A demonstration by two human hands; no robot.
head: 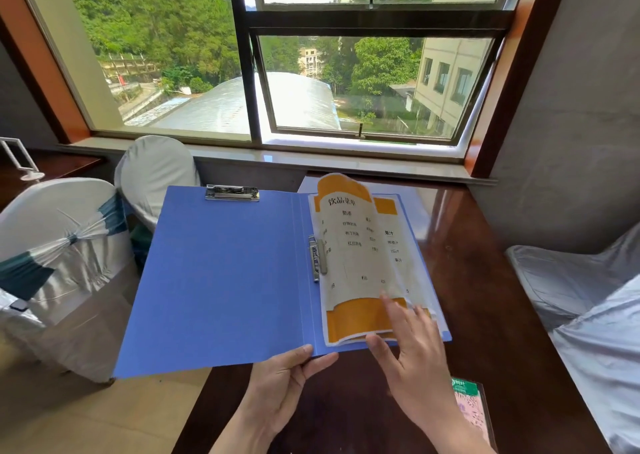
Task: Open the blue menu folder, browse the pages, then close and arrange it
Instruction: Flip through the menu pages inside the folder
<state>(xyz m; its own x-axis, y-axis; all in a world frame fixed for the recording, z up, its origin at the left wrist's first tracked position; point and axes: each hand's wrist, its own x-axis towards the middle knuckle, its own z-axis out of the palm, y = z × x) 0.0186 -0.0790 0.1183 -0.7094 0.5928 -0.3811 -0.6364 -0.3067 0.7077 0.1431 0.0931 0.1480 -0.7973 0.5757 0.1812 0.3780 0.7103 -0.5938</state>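
The blue menu folder (225, 280) lies open, its left cover jutting past the table's left edge. A metal clip sits at the top of that cover and another along the spine. A menu page (356, 256) in a clear sleeve, white with orange bands, curls up from the right half over a second page beneath. My left hand (284, 381) grips the folder's near edge at the spine, thumb on top. My right hand (412, 356) has its fingers spread on the lifted page's lower corner, thumb under its edge.
The dark wooden table (485, 315) runs up to the window sill. Chairs with white covers (59, 256) stand at the left, and a grey-covered seat (588, 297) at the right. A small printed card (471, 405) lies by my right wrist.
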